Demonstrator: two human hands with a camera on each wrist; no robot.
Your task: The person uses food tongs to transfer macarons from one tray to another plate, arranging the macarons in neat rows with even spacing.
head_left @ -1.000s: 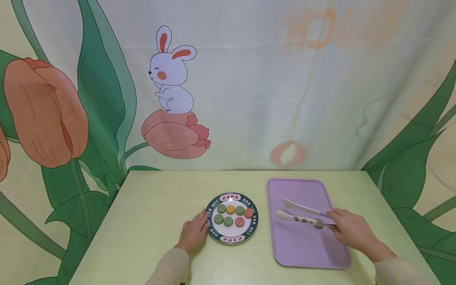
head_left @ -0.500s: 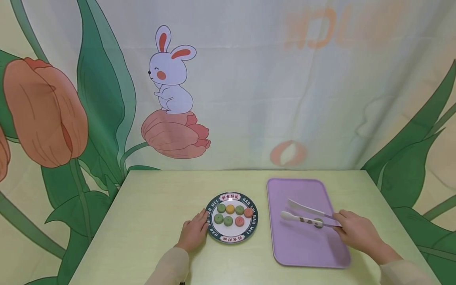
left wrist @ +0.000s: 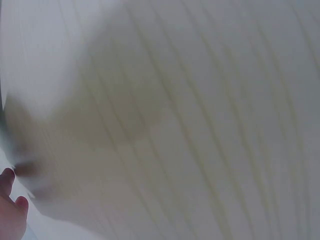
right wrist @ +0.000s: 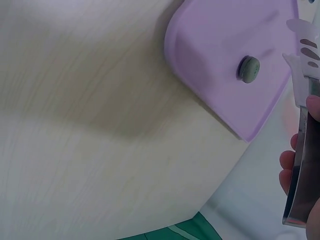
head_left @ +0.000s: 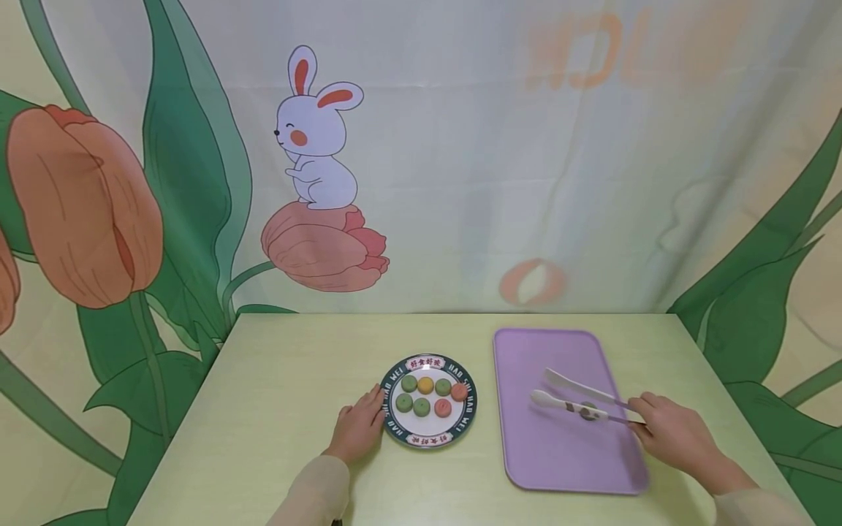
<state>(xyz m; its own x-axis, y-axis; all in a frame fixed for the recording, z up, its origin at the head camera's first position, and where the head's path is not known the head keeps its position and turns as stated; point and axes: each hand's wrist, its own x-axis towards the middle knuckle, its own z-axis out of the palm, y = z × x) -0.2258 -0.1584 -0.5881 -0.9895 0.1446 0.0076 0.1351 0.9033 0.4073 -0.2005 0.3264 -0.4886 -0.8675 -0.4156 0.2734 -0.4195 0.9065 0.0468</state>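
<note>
My right hand (head_left: 674,431) grips a pair of food tongs (head_left: 552,400), white-tipped with metal handles, held over the purple tray (head_left: 559,460). The tongs' two arms are spread apart. Beneath them lies a green macaron (right wrist: 249,69) on the tray, partly hidden by the lower arm in the head view; the right wrist view shows it apart from the tips. My left hand (head_left: 358,424) rests at the left rim of a round plate (head_left: 408,427), fingers extended. On that plate sit several green macarons (head_left: 404,402), a yellow macaron (head_left: 425,385) and two pink macarons (head_left: 443,408).
Plate and tray stand side by side on a pale wooden table (head_left: 283,365), with a gap between them. Behind the table's back edge hangs a printed curtain (head_left: 460,183) with a rabbit and tulips. The left wrist view mostly shows shaded tabletop.
My right hand has drawn the tongs to the right over the tray, their tips shifting the same way. The green macaron stays in place. My left hand and the plate have not moved.
</note>
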